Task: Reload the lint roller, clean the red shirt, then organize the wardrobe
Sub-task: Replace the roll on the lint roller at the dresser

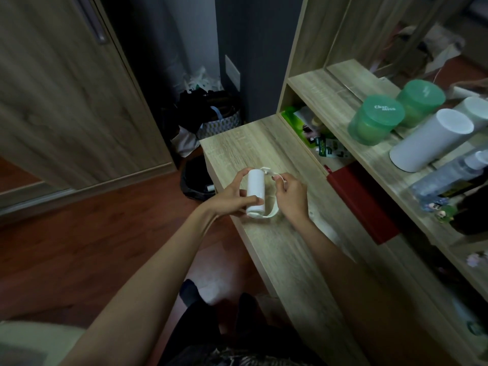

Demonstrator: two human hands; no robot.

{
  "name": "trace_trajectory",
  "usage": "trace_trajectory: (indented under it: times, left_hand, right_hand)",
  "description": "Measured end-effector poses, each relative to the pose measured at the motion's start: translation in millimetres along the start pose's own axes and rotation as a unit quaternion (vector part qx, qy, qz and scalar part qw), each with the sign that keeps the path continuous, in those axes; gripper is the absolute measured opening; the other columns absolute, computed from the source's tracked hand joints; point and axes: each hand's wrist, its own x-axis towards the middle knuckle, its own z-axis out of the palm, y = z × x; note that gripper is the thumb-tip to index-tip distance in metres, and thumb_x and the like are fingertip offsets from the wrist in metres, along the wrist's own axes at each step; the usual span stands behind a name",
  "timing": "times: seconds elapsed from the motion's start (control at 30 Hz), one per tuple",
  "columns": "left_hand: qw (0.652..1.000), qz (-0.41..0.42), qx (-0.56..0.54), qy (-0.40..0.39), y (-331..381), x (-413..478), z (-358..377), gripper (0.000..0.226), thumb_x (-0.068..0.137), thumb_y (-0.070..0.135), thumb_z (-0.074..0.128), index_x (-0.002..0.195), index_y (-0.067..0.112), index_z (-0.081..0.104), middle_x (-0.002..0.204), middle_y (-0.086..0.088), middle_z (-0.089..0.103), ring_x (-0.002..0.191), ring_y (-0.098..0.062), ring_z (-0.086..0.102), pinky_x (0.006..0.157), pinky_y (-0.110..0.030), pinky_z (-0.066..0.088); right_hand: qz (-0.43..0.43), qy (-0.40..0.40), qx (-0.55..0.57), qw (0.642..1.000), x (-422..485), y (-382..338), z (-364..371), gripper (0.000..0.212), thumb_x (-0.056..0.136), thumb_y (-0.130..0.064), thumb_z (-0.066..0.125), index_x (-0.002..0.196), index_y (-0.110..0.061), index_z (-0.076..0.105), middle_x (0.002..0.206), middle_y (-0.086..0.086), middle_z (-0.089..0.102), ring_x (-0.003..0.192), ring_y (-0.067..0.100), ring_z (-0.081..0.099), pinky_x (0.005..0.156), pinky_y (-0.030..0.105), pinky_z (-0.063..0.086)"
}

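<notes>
Left hand (232,194) fingers curl around the lint roller (254,191) above the surface (277,247); right hand (290,196) fingers pinch its handle (white).

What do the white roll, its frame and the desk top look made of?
White roll: likely paper sheets; matte, no glare. Frame: thin cream plastic, probably; smooth curved band. Desk top: wood-grain laminate, seemingly; even printed grain, matte.

Both forearms reach forward; left hand (230,198) curled in a grip; right hand (291,199) pinching.
</notes>
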Motion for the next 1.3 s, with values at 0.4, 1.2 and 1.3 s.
trace_trajectory:
  times: [0.4, 1.2, 1.3]
  left_hand:
    - [0.999, 0.005, 0.027, 0.025, -2, 3, 2, 0.086, 0.076, 0.03, 0.071, 0.145, 0.04, 0.022, 0.112, -0.021, 0.064, 0.092, -0.031, 0.068, 0.078, -0.04, 0.056]
    - [0.996, 0.084, -0.016, 0.013, -2, 8, -18, 0.065, 0.084, 0.019, 0.074, 0.136, 0.044, 0.044, 0.137, 0.007, 0.051, 0.119, -0.012, 0.057, 0.077, -0.024, 0.056]
    - [0.995, 0.102, -0.004, 0.018, 1, 11, -22, 0.061, 0.085, 0.018, 0.072, 0.136, 0.042, 0.047, 0.137, 0.008, 0.051, 0.119, -0.012, 0.055, 0.078, -0.025, 0.056]
  right_hand:
    - [0.023, -0.018, 0.017, 0.999, 0, -8, -6, 0.029, 0.099, -0.024, 0.041, 0.093, -0.009, 0.064, 0.08, 0.007, 0.066, 0.075, 0.02, 0.058, 0.065, 0.032, 0.042]
    - [-0.063, 0.011, 0.051, 0.997, -7, -15, -23, 0.032, 0.102, -0.022, 0.035, 0.118, -0.01, 0.06, 0.059, 0.0, 0.054, 0.043, 0.004, 0.053, 0.041, 0.01, 0.038]
    - [-0.029, -0.006, 0.099, 0.995, -7, -20, -28, 0.03, 0.103, -0.023, 0.036, 0.107, -0.01, 0.062, 0.064, 0.001, 0.053, 0.05, -0.004, 0.054, 0.043, 0.008, 0.038]
